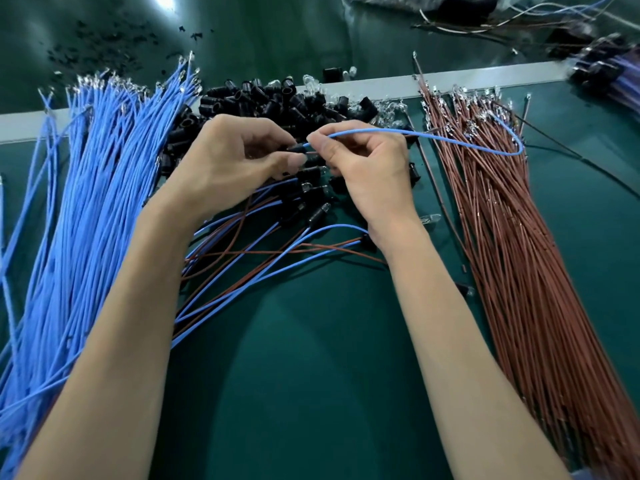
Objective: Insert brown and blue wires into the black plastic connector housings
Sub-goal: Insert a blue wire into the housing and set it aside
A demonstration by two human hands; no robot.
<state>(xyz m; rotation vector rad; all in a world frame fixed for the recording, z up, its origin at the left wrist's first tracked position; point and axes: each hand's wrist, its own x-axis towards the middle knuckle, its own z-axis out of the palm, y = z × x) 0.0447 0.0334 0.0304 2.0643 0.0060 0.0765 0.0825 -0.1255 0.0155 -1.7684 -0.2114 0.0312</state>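
- Centrally, a single black connector housing [297, 149] is pinched between the curled fingers and thumb of the left hand [239, 157], just above the green table [311, 375].
- One blue wire [415, 134] is pinched near its end between the thumb and forefinger of the right hand [363, 168], whose other fingers are curled under.
- The wire's end is brought right up to the housing (whether it is seated inside cannot be told).
- From that pinch the wire is carried out to the right in a long loop, which is laid over the brown bundle.
- A thick blue bundle [86, 202] is spread along the left of the table, with metal terminals at the far ends.
- The brown bundle [519, 254] is laid along the right, well apart from the blue one.
- Between the two, behind the hands, a heap of black housings [270, 98] is piled, with small clear bulbs [391, 109] mixed in at its right edge.
- Beneath the wrists, finished pairs [263, 251] of blue and brown wires are strewn, each joined to a black housing.
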